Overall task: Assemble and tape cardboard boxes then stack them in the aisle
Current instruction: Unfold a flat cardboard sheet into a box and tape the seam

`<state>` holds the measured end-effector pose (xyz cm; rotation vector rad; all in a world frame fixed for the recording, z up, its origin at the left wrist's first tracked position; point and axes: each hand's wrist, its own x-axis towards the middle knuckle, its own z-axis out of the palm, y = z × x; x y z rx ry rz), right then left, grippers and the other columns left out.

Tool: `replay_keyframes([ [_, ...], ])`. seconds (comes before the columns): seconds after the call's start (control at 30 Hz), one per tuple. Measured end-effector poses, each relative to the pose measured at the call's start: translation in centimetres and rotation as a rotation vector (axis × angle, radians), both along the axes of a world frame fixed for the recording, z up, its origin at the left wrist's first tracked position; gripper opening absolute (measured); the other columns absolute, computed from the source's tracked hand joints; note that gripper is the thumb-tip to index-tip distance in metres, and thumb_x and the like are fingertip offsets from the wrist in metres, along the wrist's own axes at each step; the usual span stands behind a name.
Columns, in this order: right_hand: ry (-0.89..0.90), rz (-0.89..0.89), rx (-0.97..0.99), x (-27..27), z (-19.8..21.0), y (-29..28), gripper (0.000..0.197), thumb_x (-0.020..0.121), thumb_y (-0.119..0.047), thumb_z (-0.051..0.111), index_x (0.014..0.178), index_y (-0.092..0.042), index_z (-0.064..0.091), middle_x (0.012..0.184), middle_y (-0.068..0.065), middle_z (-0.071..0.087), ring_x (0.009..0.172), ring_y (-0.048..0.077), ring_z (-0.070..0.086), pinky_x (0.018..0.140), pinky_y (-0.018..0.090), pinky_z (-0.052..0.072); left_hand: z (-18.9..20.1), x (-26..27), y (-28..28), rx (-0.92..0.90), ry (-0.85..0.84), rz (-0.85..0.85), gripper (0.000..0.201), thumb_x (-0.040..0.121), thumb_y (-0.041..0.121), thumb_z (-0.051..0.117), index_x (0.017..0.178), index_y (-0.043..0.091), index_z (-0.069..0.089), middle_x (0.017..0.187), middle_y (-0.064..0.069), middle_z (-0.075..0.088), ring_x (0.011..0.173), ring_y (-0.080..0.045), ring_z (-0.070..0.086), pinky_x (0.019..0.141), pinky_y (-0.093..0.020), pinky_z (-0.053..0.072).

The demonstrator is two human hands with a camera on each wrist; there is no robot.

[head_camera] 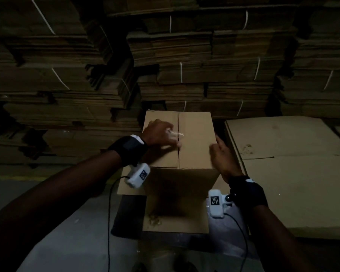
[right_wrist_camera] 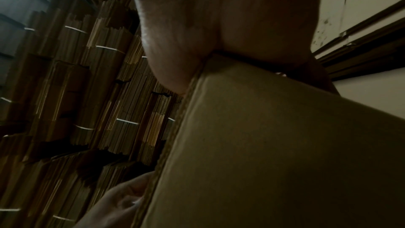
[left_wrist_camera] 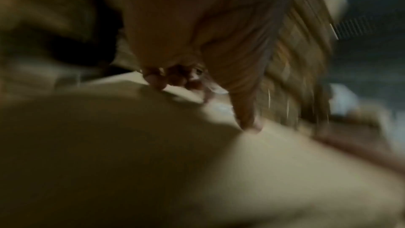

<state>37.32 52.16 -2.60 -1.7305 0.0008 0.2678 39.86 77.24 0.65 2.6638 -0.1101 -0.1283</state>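
Left hand [head_camera: 159, 132] is on the left flap of the box [head_camera: 196, 138] top. Its curled fingers pinch what looks like a strip of clear tape [head_camera: 175, 133], right at the centre seam [head_camera: 178, 122]. The seam runs straight away from the person, near edge to far edge, so the tape has to follow that axis. Left is the nearer hand. Right hand [head_camera: 222, 156] clamps the top's right edge, thumb on top, fingers down the side. The box stands upright on the floor.

One assembled box [head_camera: 194, 138], two hands, left [head_camera: 158, 133] and right [head_camera: 225, 160], two wrist cameras [head_camera: 137, 175], many flat-carton bundles [head_camera: 204, 75]
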Motion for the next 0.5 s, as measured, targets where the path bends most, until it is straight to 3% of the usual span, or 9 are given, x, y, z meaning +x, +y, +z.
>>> replay_keyframes([
  [0.07, 0.000, -0.002, 0.000, 0.0, 0.0, -0.1, 0.029, 0.109, -0.023, 0.037, 0.119, -0.047, 0.048, 0.127, 0.024, 0.059, 0.102, 0.042, 0.061, 0.072, 0.033, 0.049, -0.8, -0.2, 0.5, 0.225, 0.007, -0.081, 0.080, 0.076, 0.079, 0.062, 0.135, 0.025, 0.055, 0.126, -0.011, 0.060, 0.110, -0.029, 0.056, 0.093, -0.043, 0.050],
  [0.17, 0.005, -0.010, -0.009, 0.1, -0.1, -0.1, 0.031, 0.109, -0.025, 0.037, 0.127, -0.049, 0.043, 0.121, 0.008, 0.065, 0.104, 0.027, 0.064, 0.084, 0.038, 0.053, -0.3, -1.1, -0.4, 0.272, 0.049, -0.165, 0.074, 0.090, 0.071, 0.036, 0.139, 0.017, 0.048, 0.128, -0.020, 0.050, 0.116, -0.037, 0.047, 0.098, -0.048, 0.041],
  [0.23, 0.013, -0.011, -0.004, 0.1, 0.1, -0.1, 0.032, 0.109, -0.023, 0.036, 0.129, -0.048, 0.041, 0.111, 0.001, 0.065, 0.096, 0.021, 0.062, 0.077, 0.034, 0.051, 0.2, -0.9, -1.0, 0.130, 0.046, -0.232, 0.055, 0.099, 0.046, 0.040, 0.123, 0.001, 0.059, 0.115, -0.024, 0.060, 0.106, -0.036, 0.056, 0.088, -0.042, 0.044],
  [0.27, 0.017, -0.011, 0.002, 0.0, 0.2, -0.1, 0.032, 0.110, -0.022, 0.036, 0.128, -0.048, 0.041, 0.107, -0.001, 0.065, 0.091, 0.020, 0.060, 0.074, 0.032, 0.050, 0.4, -0.3, -1.2, 0.102, 0.032, -0.255, 0.043, 0.100, 0.036, 0.047, 0.113, -0.002, 0.062, 0.106, -0.021, 0.065, 0.098, -0.035, 0.062, 0.080, -0.040, 0.046],
  [0.33, 0.021, -0.010, 0.002, -0.1, 0.5, 0.0, 0.032, 0.109, -0.021, 0.036, 0.126, -0.048, 0.041, 0.103, -0.001, 0.065, 0.085, 0.019, 0.058, 0.069, 0.030, 0.048, 1.0, 0.7, -1.2, 0.137, 0.045, -0.268, 0.025, 0.095, 0.023, 0.067, 0.111, 0.003, 0.067, 0.100, -0.011, 0.071, 0.091, -0.026, 0.068, 0.076, -0.034, 0.050],
  [0.43, 0.032, -0.008, 0.010, -0.1, 0.5, -0.1, 0.033, 0.109, -0.020, 0.036, 0.128, -0.047, 0.042, 0.106, 0.000, 0.065, 0.088, 0.020, 0.059, 0.070, 0.030, 0.049, 1.7, 2.4, -1.1, 0.202, 0.129, -0.246, 0.011, 0.086, 0.022, 0.079, 0.092, 0.014, 0.076, 0.089, -0.004, 0.075, 0.069, -0.012, 0.066, 0.063, -0.026, 0.048],
  [0.5, 0.036, -0.010, -0.001, -0.1, 0.5, -0.1, 0.033, 0.109, -0.021, 0.036, 0.132, -0.044, 0.042, 0.109, -0.002, 0.065, 0.092, 0.018, 0.062, 0.071, 0.029, 0.051, 1.9, 3.5, -1.3, 0.273, 0.053, -0.222, 0.009, 0.090, 0.025, 0.074, 0.086, 0.018, 0.073, 0.091, -0.008, 0.074, 0.075, -0.018, 0.066, 0.067, -0.029, 0.046],
])
